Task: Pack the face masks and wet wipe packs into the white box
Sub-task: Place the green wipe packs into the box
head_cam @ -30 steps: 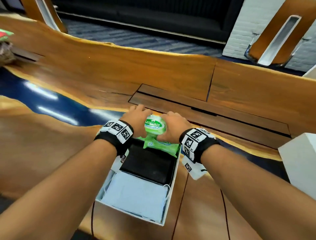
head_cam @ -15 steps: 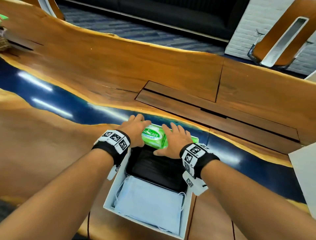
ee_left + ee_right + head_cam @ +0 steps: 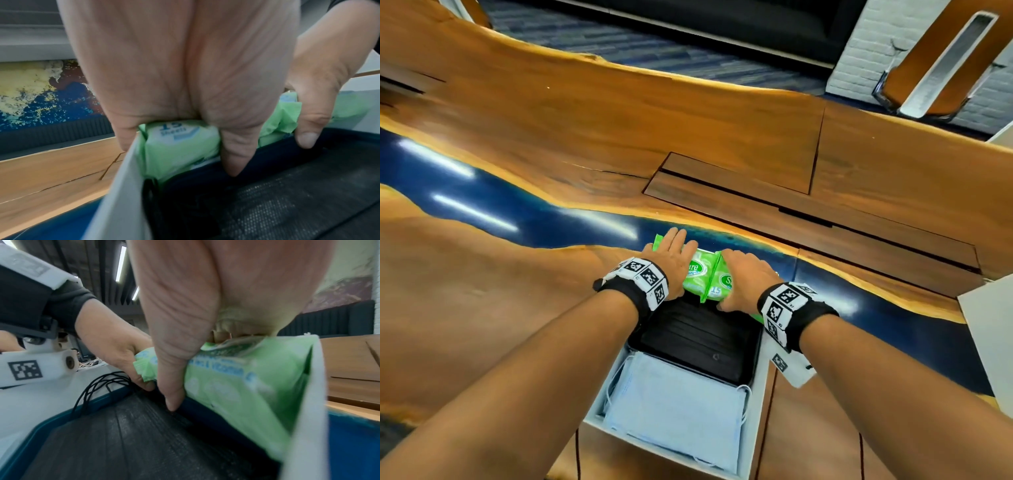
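At far end of white box (image 3: pixel 756 411): green wipe packs (image 3: pixel 703 277) are wedged, touching black masks (image 3: pixel 698 339).
Left grip (image 3: pixel 671 260): laid flat, fingers straight, pressed on packs.
Right grip (image 3: pixel 744 281): curled round packs.

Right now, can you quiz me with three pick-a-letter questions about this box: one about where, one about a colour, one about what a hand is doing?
1. Where in the white cardboard box do the green plastic wipe packs lie? A) near end B) far end C) middle
2. What colour is the stack of soft fabric face masks? A) red B) light blue C) yellow
3. What is the left hand doing? A) resting on a green pack B) lifting a mask C) waving in the air
Answers: B, they lie beyond the flat black case; B, pale blue shows at the near end; A, its straight fingers lie on the pack.
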